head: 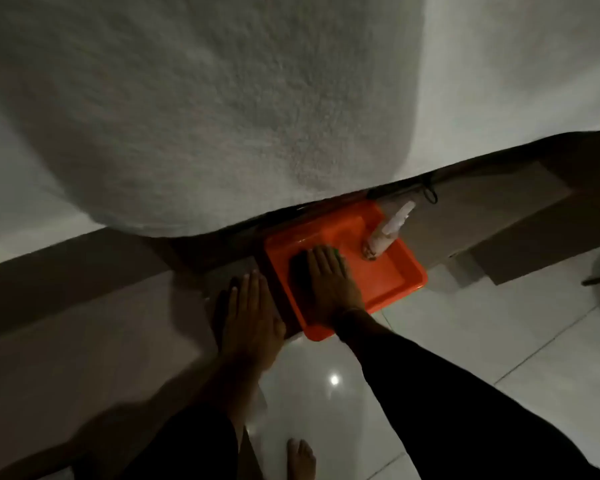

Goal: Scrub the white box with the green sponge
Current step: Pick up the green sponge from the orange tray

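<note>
View: head camera, looking steeply down; light is dim and the picture is soft with motion blur.

Right hand [329, 282]: palm down inside the orange tray [395, 271], fingers extended and held together, pressed flat. Nothing is gripped in a closed fist; the hand lies over the sponge.

Green sponge [340, 253]: only a thin green edge shows, just past the right fingertips; a dark patch under the left side of the hand may be more of it, cannot tell. It sits in the tray's left half.

Left hand [250, 313]: flat, palm down, fingers straight and together, resting on a pale surface just beside the tray's left rim. It holds nothing.

White box: cannot be identified with certainty. The pale flat surface under the left hand, in shadow, could be it; edges are too blurred to confirm.

Orange tray: rectangular, shallow, raised rim, lying on the tiled floor [465, 341] at an angle, its far corner close to the dark skirting.

Spray bottle [388, 230]: pale, lying tilted in the tray's far right corner, nozzle pointing away from the person; apart from the right hand.

Sleeves: both forearms in dark sleeves, right one pushed to the wrist.

Foot [300, 459]: 1 bare foot at the bottom edge, on the tile.

Upper frame: large pale textured fabric [205, 116] fills it.
</note>
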`<state>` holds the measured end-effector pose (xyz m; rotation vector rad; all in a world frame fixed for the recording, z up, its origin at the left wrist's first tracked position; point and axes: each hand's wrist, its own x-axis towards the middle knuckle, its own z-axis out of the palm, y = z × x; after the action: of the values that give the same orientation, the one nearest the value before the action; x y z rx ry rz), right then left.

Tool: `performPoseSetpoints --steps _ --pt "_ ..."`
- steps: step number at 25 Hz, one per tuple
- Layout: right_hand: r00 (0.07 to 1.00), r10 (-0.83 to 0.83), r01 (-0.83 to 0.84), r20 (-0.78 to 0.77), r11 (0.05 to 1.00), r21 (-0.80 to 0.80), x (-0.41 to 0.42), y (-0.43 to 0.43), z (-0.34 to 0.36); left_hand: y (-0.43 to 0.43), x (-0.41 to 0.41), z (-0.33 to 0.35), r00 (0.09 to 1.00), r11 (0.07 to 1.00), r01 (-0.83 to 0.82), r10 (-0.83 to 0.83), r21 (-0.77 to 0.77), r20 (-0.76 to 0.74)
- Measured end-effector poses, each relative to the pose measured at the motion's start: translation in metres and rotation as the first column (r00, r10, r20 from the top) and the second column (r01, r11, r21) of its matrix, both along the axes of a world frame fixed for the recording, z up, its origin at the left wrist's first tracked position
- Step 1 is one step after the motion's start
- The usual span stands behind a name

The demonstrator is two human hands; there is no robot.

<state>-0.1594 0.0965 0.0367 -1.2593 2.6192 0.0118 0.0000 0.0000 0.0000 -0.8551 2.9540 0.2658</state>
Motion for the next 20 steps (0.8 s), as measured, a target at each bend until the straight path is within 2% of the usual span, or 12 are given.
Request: performPoseSetpoints --steps 2,5,7,9,13,16,20 --pt "1.000 0.030 -0.030 -0.004 0.999 0.039 -0.011 -0.010 -0.015 -0.005 -0.011 -0.007 0.998 0.999 -0.042 0.041 0.014 0.052" --pt "0.999 0.039 -0.039 -0.009 0.997 0.068 -0.017 -0.013 -0.033 -0.004 -0.015 -0.023 0.999 0.999 -0.045 0.044 0.027 0.032" --pt "0.998 0.056 -0.054 -0.020 0.997 0.061 -0.016 -0.012 -0.037 -0.002 -0.011 -0.033 0.999 0.997 -0.043 0.041 0.064 0.036" --pt "0.998 0.059 -0.058 -0.034 0.997 0.045 -0.018 -0.012 -0.038 -0.005 -0.007 -0.040 1.000 0.999 -0.027 0.028 0.046 -0.001" --pt "0.998 0.045 -0.045 -0.036 0.999 0.012 -0.016 -0.013 -0.044 -0.003 -0.003 -0.046 0.999 1.000 -0.024 0.024 0.013 0.027" --pt "0.999 0.034 -0.034 -0.008 0.999 -0.013 -0.020 -0.008 -0.041 -0.002 -0.006 -0.034 0.999 0.999 -0.032 0.032 0.008 0.044" --pt "0.999 -0.013 0.009 -0.046 0.996 -0.094 0.011 0.003 0.006 0.001 0.012 0.027 1.000 0.999 -0.002 0.001 -0.036 -0.031"
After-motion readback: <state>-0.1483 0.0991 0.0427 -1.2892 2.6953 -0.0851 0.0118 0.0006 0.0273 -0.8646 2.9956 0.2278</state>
